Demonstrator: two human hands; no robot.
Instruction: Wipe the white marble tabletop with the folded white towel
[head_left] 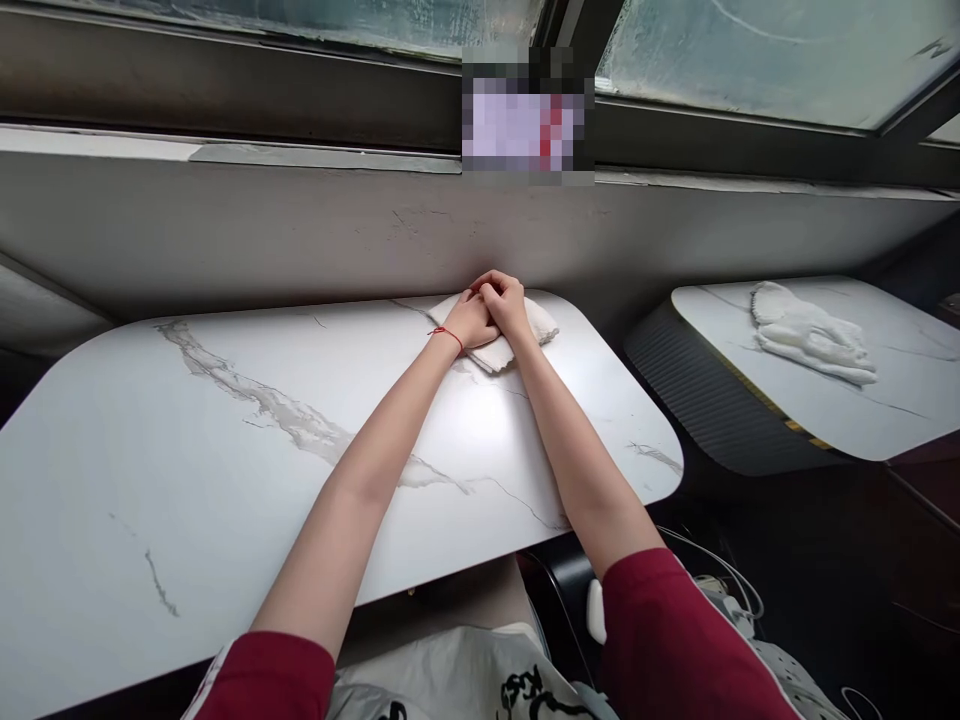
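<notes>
A folded white cloth (pixel 504 352) lies near the far edge of the marble-patterned table (pixel 247 480). My left hand (pixel 474 322), with a red string bracelet (pixel 448 335) at the wrist, rests flat on the cloth, palm down. Over its fingers bends my right hand (pixel 508 303), its own fingers curled and closed. The two hands touch and overlap, so the left fingertips are partly hidden. Whatever is under the right fingers cannot be made out. Both arms stretch forward across the tabletop.
On the right stands a second marble-patterned table (pixel 862 425) with a crumpled white cloth (pixel 814 335) on it. A grey wall (pixel 300 230) and framed windows (pixel 750 65) rise behind. White cables (pixel 750 590) hang at the lower right, beyond the near table's edge.
</notes>
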